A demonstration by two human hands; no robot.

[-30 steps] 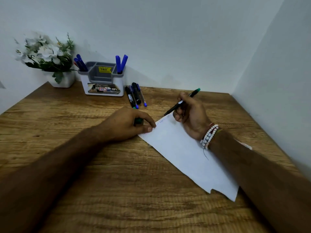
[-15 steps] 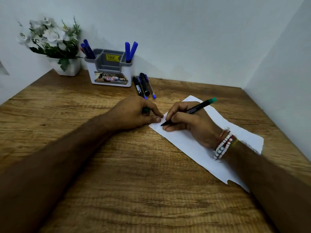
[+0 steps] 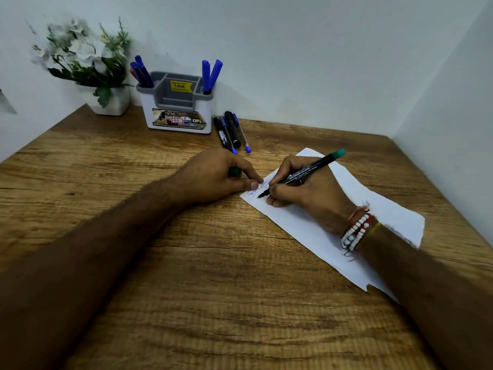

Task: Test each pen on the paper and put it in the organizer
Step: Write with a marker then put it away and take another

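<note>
My right hand (image 3: 306, 193) grips a black pen with a green end (image 3: 309, 170), its tip touching the near-left corner of the white paper (image 3: 386, 212), where blue and red scribbles show. My left hand (image 3: 216, 174) rests on the table with its thumb on the paper's corner and is closed around a green pen cap (image 3: 234, 171). The white and grey organizer (image 3: 177, 113) stands at the back, with blue pens in its left (image 3: 141, 72) and right (image 3: 210, 74) compartments. Several loose pens (image 3: 230, 132) lie on the table right of the organizer.
A white pot of white flowers (image 3: 88, 65) stands in the back left corner. The wooden table (image 3: 213, 289) meets walls at the back and on the right. The organizer's middle compartments hold nothing that I can see.
My right hand came down from a raised pose and brought the pen tip onto the paper's corner. My left hand stayed on the corner. The view shifted slightly.
</note>
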